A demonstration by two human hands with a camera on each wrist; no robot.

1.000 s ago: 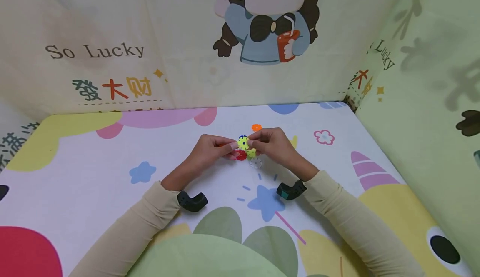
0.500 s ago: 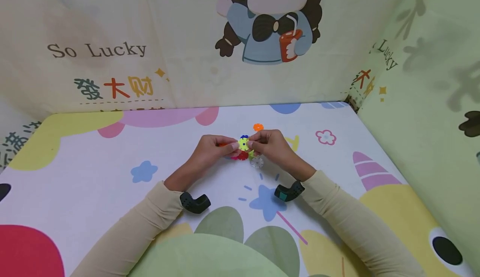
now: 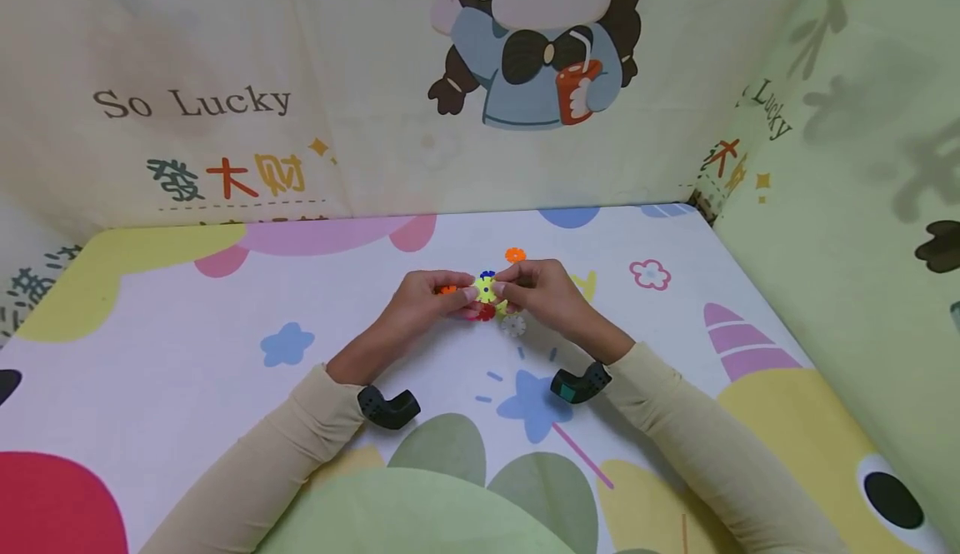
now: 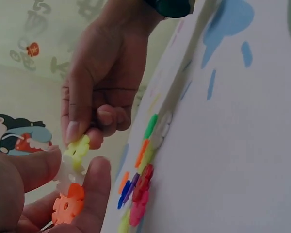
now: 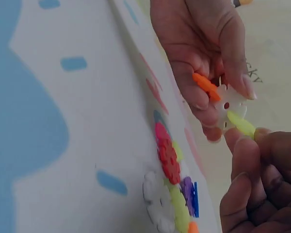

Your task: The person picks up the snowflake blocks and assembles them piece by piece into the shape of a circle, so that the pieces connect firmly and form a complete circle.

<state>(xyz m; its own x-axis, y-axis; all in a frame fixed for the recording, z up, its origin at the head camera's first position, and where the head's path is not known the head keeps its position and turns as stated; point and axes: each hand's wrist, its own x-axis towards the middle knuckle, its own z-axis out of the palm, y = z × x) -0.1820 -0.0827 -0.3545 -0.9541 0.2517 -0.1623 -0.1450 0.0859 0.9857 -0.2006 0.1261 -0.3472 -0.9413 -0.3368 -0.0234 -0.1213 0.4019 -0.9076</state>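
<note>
Fingers and thumb of my left hand (image 3: pixel 420 300) pinch a white notched snowflake disc (image 5: pixel 236 103). An orange snowflake disc (image 4: pixel 65 208) is joined to its side and lies against the left fingers. From the other side, my right hand (image 3: pixel 549 289) pinches a yellow snowflake disc (image 4: pixel 80 146) between thumb and forefinger. The yellow disc's edge meets the white one at an angle, right at its rim. Both hands are raised above the table, close together, and the left fingers partly cover the white disc.
Several loose discs lie under and beyond the hands: a red disc (image 5: pixel 169 162), a clear whitish disc (image 3: pixel 513 325), a purple disc (image 5: pixel 186 194) and an orange disc (image 3: pixel 515 255) farther back. A printed cloth covers the table (image 3: pixel 202 387); a printed curtain (image 3: pixel 360 79) stands behind it.
Both hands stay almost in place, with the yellow disc still between them. A little more of the orange disc shows behind the left fingers.
</note>
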